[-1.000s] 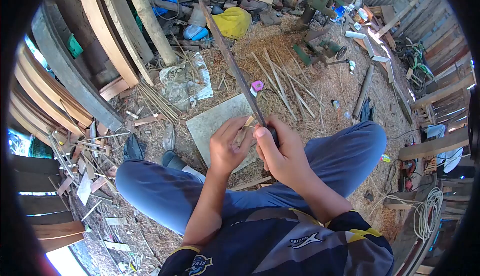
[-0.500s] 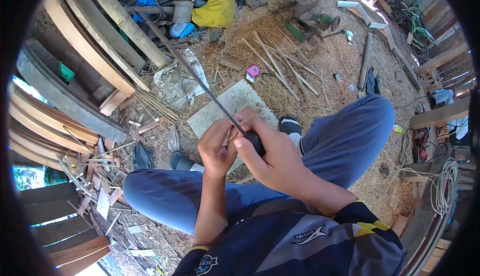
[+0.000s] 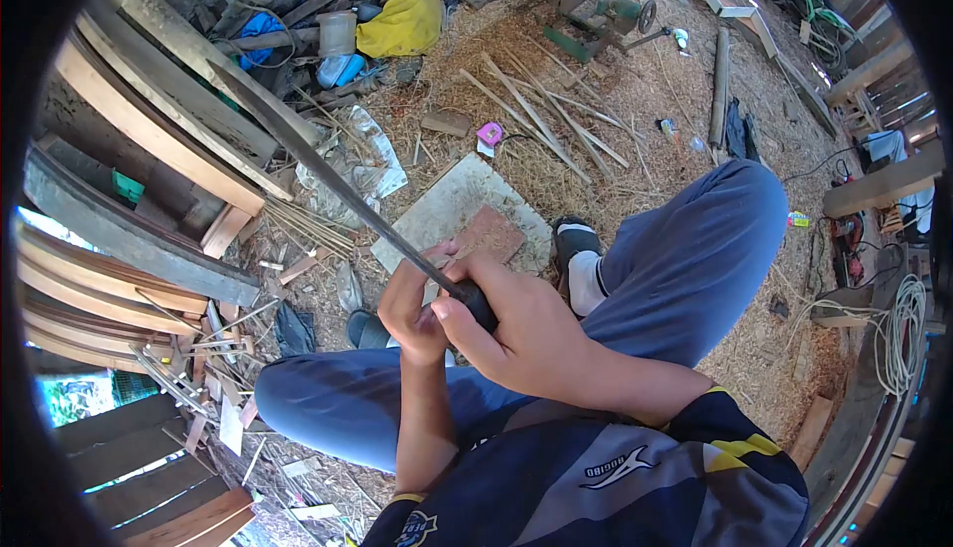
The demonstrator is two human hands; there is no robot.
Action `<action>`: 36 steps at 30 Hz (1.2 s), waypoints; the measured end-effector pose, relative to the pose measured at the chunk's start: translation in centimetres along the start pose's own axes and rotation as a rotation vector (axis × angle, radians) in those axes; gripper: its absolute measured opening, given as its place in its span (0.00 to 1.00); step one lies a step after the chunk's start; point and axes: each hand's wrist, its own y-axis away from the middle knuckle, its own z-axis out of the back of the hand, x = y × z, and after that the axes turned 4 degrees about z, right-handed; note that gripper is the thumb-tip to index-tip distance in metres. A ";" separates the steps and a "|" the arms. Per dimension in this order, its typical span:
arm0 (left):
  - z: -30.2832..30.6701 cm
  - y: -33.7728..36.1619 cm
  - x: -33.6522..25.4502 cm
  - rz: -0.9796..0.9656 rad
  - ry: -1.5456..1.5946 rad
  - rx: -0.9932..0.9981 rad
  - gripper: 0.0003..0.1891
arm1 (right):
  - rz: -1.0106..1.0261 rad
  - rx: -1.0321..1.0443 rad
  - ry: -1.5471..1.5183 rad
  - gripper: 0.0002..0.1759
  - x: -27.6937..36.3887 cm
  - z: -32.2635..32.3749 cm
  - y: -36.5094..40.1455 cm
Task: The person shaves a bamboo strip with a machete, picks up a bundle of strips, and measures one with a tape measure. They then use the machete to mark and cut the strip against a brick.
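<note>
My right hand (image 3: 516, 334) grips the black handle of a long dark knife (image 3: 328, 175), whose blade runs up and to the left. My left hand (image 3: 412, 304) is curled just left of the handle, fingers closed under the blade's base; a small bamboo piece it pinched earlier is hidden now. Both hands hover above my blue-trousered knees. A grey slab (image 3: 447, 209) with a reddish block (image 3: 486, 234) lies on the ground just beyond the hands.
Straw and bamboo slivers (image 3: 541, 115) cover the floor. Curved wooden planks (image 3: 149, 130) stack at the left, a yellow bag (image 3: 402, 23) and clutter at the back. A pink tape measure (image 3: 488, 134) lies ahead. Coiled rope (image 3: 898, 334) sits at the right.
The knife blade has swung from pointing up to pointing up-left. Both hands drew nearer to my body and leftward. The bamboo piece seen in the left hand is no longer visible.
</note>
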 end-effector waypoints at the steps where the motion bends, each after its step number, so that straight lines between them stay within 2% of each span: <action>1: 0.0 0.0 -0.1 -0.004 -0.016 0.004 0.12 | -0.010 0.001 -0.019 0.14 0.0 0.1 0.0; 8: -0.3 -0.1 0.4 -0.054 -0.023 0.019 0.11 | -0.026 0.007 -0.122 0.13 -0.2 0.6 0.0; 18: -0.6 -0.3 0.5 -0.158 -0.054 0.041 0.13 | -0.110 0.058 -0.112 0.14 0.4 1.7 0.5; 23: -0.5 -0.4 -0.2 -0.101 -0.055 0.070 0.15 | -0.192 0.076 -0.166 0.13 0.7 2.0 0.5; 30: -0.6 -0.2 0.1 -0.110 -0.047 0.061 0.17 | -0.137 -0.003 -0.086 0.13 0.6 1.2 0.8; 33: -0.8 0.3 0.2 -0.036 -0.031 0.023 0.11 | -0.129 -0.018 -0.034 0.14 0.9 1.0 0.9; 36: -0.6 0.5 0.5 -0.094 -0.050 0.044 0.17 | -0.161 -0.005 0.015 0.14 1.4 1.2 1.2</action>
